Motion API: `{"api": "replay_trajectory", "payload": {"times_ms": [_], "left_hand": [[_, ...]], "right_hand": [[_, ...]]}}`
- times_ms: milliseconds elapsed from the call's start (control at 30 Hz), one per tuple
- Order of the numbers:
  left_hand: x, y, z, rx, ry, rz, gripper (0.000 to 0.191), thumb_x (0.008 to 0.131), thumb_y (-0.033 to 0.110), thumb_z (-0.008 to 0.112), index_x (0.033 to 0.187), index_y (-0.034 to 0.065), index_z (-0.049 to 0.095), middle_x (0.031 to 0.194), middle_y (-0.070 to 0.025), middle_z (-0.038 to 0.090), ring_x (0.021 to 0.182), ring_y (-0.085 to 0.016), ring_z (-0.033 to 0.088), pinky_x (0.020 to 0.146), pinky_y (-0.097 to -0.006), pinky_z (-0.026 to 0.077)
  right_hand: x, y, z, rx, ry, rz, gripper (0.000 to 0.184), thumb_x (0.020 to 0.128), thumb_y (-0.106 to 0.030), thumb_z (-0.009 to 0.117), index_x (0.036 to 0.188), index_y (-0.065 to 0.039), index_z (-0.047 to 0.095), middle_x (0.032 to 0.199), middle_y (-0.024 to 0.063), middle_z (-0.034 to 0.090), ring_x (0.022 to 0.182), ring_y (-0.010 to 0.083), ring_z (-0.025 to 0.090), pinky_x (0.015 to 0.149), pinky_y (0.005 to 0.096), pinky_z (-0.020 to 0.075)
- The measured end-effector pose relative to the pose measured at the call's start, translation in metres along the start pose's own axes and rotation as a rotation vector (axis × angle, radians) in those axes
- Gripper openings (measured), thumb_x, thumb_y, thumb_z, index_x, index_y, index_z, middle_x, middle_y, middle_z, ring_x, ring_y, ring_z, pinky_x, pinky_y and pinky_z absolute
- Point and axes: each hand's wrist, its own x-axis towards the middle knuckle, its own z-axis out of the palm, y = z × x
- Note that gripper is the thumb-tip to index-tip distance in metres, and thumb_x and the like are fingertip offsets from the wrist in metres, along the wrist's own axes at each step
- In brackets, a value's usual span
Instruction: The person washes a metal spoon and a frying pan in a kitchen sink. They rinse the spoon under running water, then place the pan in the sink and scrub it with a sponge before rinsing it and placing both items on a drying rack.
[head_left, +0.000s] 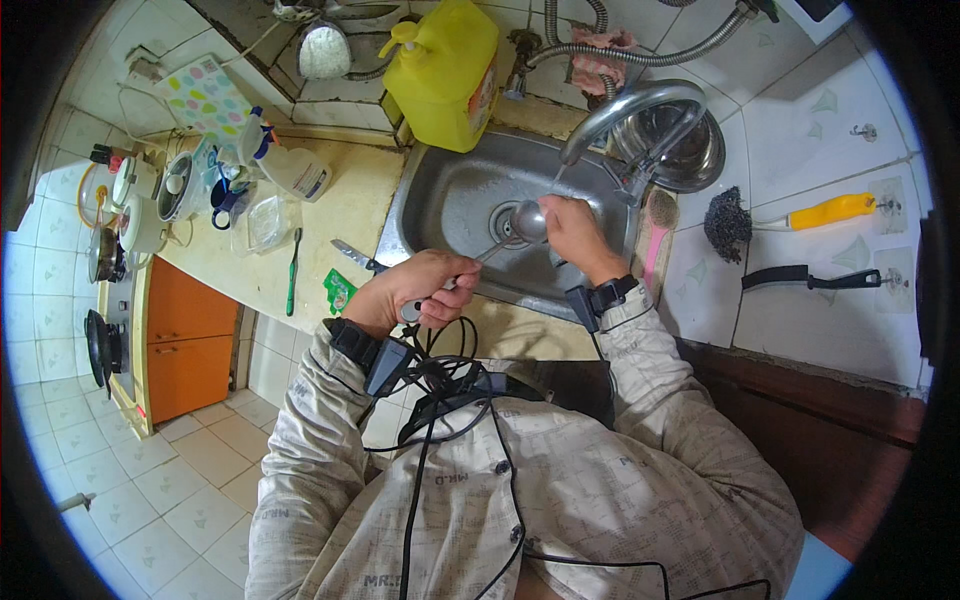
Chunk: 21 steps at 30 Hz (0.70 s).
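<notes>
A metal ladle (529, 223) is held over the stainless steel sink (442, 180). My left hand (431, 285) is closed around its handle, and the handle's end sticks out below the fingers. At the bowl end, my right hand (574, 229) grips the rim; its fingertips are partly hidden. From the curved faucet (645, 101) a thin stream of water runs down just above my right hand. Partly behind the ladle's bowl lies the sink's drain (501, 219).
A yellow pump jug (442, 75) stands behind the sink. Left on the counter lie a knife (352, 253), a green packet (339, 291) and a toothbrush (293, 271). A pink-handled brush (658, 225) and metal bowls (690, 146) sit at right. Cables hang before my chest.
</notes>
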Motion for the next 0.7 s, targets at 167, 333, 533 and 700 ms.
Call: {"api": "replay_trajectory", "payload": {"times_ms": [167,333,533,700], "left_hand": [[-0.0013,-0.0019,-0.0012,-0.002,0.0,-0.009,0.033,0.105,0.032,0.04,0.076,0.0178,0.04,0.05,0.0065,0.03,0.035,-0.005,0.026,0.03,-0.0214,0.021],[-0.0043,-0.0009,0.0011,0.031,-0.002,0.002,0.033,0.105,0.033,0.04,0.075,0.0186,0.039,0.05,0.0072,0.029,0.036,-0.005,0.026,0.03,-0.0215,0.02],[-0.001,-0.0004,0.0016,0.024,0.005,-0.026,0.034,0.106,0.034,0.04,0.075,0.0183,0.039,0.049,0.0075,0.029,0.036,-0.005,0.027,0.03,-0.0217,0.021],[-0.0003,-0.0017,-0.0016,0.038,-0.013,-0.022,0.034,0.106,0.035,0.04,0.075,0.0183,0.039,0.049,0.0073,0.029,0.035,-0.005,0.028,0.029,-0.0218,0.022]], "right_hand": [[0.0004,-0.0028,0.0014,0.019,-0.018,0.042,0.017,0.088,-0.006,0.057,0.101,0.0,0.066,0.089,0.0247,0.066,0.086,0.0446,0.064,0.076,0.0461,0.0515],[-0.002,0.0025,-0.0018,0.088,-0.015,0.004,0.015,0.087,-0.005,0.055,0.097,-0.001,0.065,0.087,0.0239,0.066,0.086,0.0444,0.063,0.075,0.0454,0.0514],[-0.0006,0.0003,-0.0045,-0.021,-0.097,0.05,0.017,0.083,-0.001,0.051,0.094,-0.001,0.065,0.087,0.0252,0.065,0.085,0.0449,0.063,0.073,0.0456,0.0513],[-0.0022,-0.0041,-0.0029,0.063,-0.068,0.081,0.014,0.087,-0.007,0.054,0.094,0.0,0.065,0.089,0.026,0.065,0.087,0.0451,0.063,0.072,0.0461,0.0506]]}}
